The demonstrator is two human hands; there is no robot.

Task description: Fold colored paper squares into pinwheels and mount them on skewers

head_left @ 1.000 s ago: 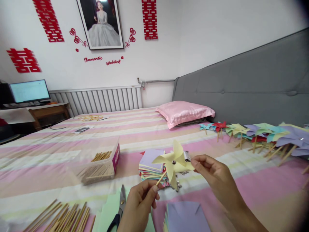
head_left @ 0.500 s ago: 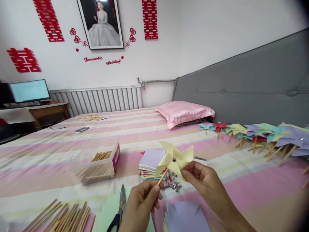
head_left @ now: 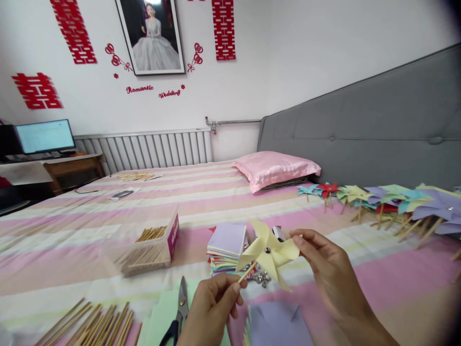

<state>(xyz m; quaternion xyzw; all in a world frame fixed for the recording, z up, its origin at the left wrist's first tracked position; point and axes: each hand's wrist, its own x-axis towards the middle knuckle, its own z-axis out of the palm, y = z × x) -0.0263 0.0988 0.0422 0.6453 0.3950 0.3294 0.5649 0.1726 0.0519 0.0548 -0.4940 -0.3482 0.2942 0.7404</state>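
Note:
A pale yellow paper pinwheel with a silver pin at its centre is held over the bed. My left hand pinches its wooden stick. At the tip of its right blade is my right hand, thumb and fingers closed on the paper edge. Behind the pinwheel lie a stack of coloured paper squares and a cluster of small silver metal pieces. Below it sits a pile of lavender paper. Beside my left hand, scissors rest on light green paper.
Loose wooden sticks lie at the front left. A clear plastic box holds more sticks. Several finished pinwheels lie along the grey headboard at right. A pink pillow is at the back.
The pinwheel has moved slightly right and down, and its blades have turned. My right hand has shifted right and up, from a lower blade to the right blade's tip.

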